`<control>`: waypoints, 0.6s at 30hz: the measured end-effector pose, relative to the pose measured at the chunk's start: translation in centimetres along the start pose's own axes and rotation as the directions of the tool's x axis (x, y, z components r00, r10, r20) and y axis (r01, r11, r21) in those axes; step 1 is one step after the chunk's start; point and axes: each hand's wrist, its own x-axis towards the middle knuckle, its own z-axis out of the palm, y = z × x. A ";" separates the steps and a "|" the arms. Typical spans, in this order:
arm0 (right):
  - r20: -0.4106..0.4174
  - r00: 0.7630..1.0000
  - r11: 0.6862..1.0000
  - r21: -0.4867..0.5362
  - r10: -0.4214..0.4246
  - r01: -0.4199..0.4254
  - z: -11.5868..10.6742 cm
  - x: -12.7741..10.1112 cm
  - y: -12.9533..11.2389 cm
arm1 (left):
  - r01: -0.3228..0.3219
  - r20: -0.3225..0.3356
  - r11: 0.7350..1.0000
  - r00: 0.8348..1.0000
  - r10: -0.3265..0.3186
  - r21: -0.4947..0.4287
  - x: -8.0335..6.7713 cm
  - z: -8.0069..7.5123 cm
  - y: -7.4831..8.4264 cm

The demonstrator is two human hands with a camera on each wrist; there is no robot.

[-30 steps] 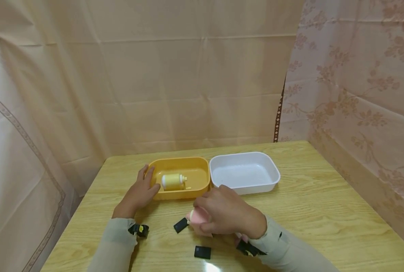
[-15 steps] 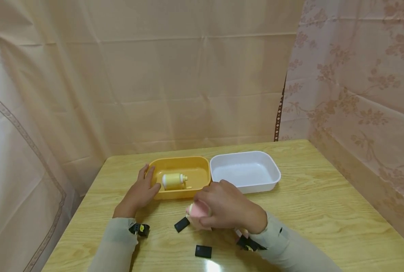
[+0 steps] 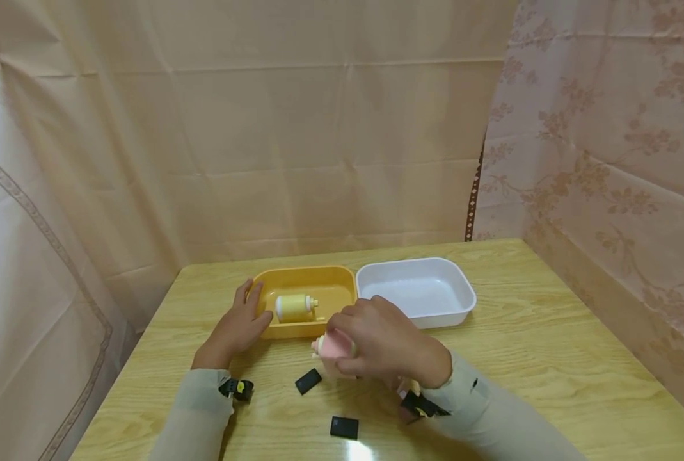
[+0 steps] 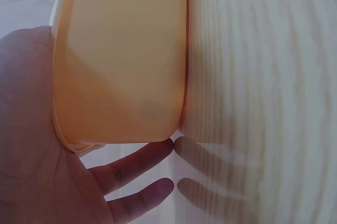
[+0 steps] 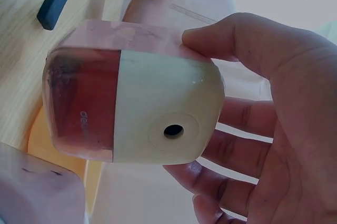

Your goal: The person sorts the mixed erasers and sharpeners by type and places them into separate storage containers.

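Observation:
My right hand (image 3: 379, 339) holds a pink and cream pencil sharpener (image 5: 168, 103) above the table, just in front of the two trays. In the right wrist view the thumb lies on its pink side and the fingers on the other side; its round pencil hole faces the camera. My left hand (image 3: 238, 326) grips the left end of the yellow tray (image 3: 330, 330), with fingertips (image 4: 160, 187) outside its end wall. Inside that tray a yellow pencil sharpener (image 3: 292, 307) lies on its side.
A white tray (image 3: 459, 317) stands against the yellow one's right side. Two small black blocks, one nearer the trays (image 3: 308, 381) and another black block (image 3: 344, 427), lie on the wooden table (image 3: 549, 358). A pale pinkish item (image 3: 411, 386) shows partly beneath the right wrist.
The right hand has raised the pink pencil sharpener off the table and moved it slightly toward the yellow tray. The left hand has stayed on the tray.

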 end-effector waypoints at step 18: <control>-0.107 0.994 0.998 -0.062 -0.007 0.000 -0.7 1.1 0.5 | -0.004 0.003 1.000 1.000 0.004 0.021 0.2 0.2 -0.1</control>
